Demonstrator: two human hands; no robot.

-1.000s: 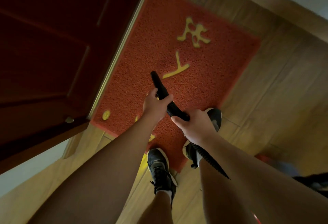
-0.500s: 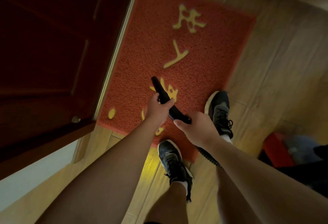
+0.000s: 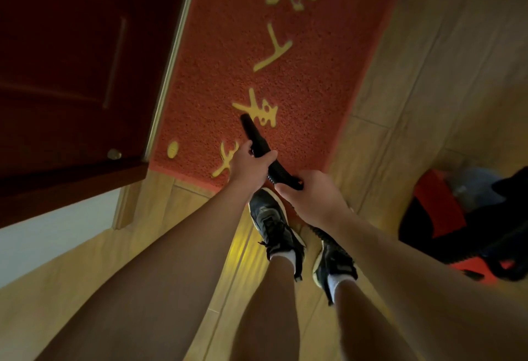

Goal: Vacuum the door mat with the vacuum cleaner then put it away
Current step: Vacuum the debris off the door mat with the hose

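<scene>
Hands (image 3: 281, 182), two, on one nozzle (image 3: 258, 142)

Wood-plank floor (image 3: 428, 80), light tan, seams running diagonally. Dark red-brown panelled door (image 3: 71, 60) at left, open, pale metal strip (image 3: 171, 60) along its edge, small round stop (image 3: 114, 154) near bottom corner. White wall (image 3: 43, 232) lower left, wood skirting (image 3: 125, 206) at its foot. Dim, warm light; yellowish glint (image 3: 243, 252) on floor.

Both hands (image 3: 251, 166) on nozzle (image 3: 257, 140) over mat (image 3: 314, 75)
</scene>
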